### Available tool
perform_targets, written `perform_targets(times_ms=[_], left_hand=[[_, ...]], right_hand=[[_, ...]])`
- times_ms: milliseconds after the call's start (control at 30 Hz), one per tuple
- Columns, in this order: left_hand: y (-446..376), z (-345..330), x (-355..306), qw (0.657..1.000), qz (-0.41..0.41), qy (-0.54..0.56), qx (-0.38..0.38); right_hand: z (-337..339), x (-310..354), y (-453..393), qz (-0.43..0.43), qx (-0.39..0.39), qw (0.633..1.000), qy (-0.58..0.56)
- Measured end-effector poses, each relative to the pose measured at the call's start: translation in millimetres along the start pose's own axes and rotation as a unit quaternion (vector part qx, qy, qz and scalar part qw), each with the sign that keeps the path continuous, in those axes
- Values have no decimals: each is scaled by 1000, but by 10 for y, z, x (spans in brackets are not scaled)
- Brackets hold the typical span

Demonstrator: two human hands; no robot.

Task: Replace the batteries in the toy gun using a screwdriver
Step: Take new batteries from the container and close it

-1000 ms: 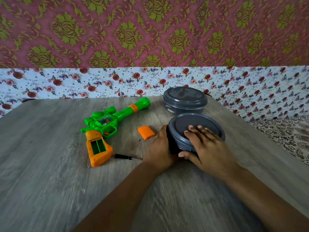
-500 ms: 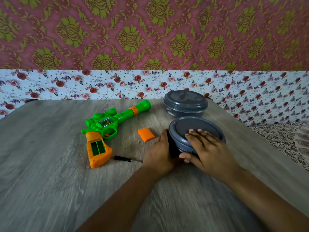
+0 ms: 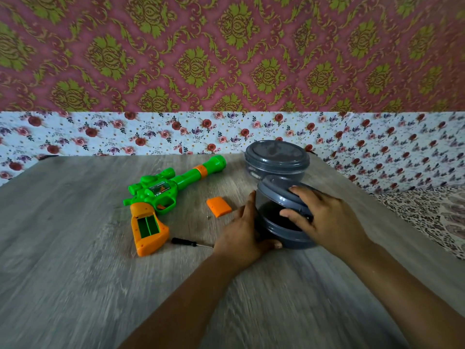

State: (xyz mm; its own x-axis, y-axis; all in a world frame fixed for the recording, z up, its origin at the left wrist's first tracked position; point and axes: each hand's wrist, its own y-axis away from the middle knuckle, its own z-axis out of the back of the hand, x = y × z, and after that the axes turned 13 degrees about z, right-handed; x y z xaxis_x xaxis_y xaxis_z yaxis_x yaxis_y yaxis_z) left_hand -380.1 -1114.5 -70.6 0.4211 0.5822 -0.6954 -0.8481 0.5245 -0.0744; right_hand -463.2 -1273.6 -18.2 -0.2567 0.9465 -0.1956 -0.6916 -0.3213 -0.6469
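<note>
A green and orange toy gun [image 3: 161,197] lies on the wooden table [image 3: 75,285], its orange grip showing an open, empty battery bay. The orange battery cover [image 3: 219,207] lies to its right, and a small black screwdriver [image 3: 187,242] lies below the grip. My left hand [image 3: 245,235] holds the side of the near grey container [image 3: 292,235]. My right hand [image 3: 324,217] grips that container's grey lid [image 3: 279,195], which is tilted up off the rim. The inside of the container looks dark; its contents are not visible.
A second grey lidded container [image 3: 276,157] stands just behind the near one. A floral cloth wall runs along the table's back and right edges. A patterned fabric [image 3: 440,217] lies beyond the right edge.
My right hand has lifted the lid of the near container, which was closed flat before. My left hand still holds the container's side. The gun, cover and screwdriver have not moved.
</note>
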Motion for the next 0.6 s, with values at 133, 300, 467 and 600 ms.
perform_targets(times_ms=[133,300,467,600], left_hand=[[16,18,-11,1000,-15,-17,-7],[5,4,10,1000,-24,0,-16],[-22,-2,9,999,-38,18,-21],[-11,4,12,999,-37,21,-11]], right_hand=[[53,-93,30,-36,0,999,-28],[187,-334,49,-110,-15,994,-6],[228,-549,64,-174,20,985,7],[83,-604,115,-187,96,978,-11]])
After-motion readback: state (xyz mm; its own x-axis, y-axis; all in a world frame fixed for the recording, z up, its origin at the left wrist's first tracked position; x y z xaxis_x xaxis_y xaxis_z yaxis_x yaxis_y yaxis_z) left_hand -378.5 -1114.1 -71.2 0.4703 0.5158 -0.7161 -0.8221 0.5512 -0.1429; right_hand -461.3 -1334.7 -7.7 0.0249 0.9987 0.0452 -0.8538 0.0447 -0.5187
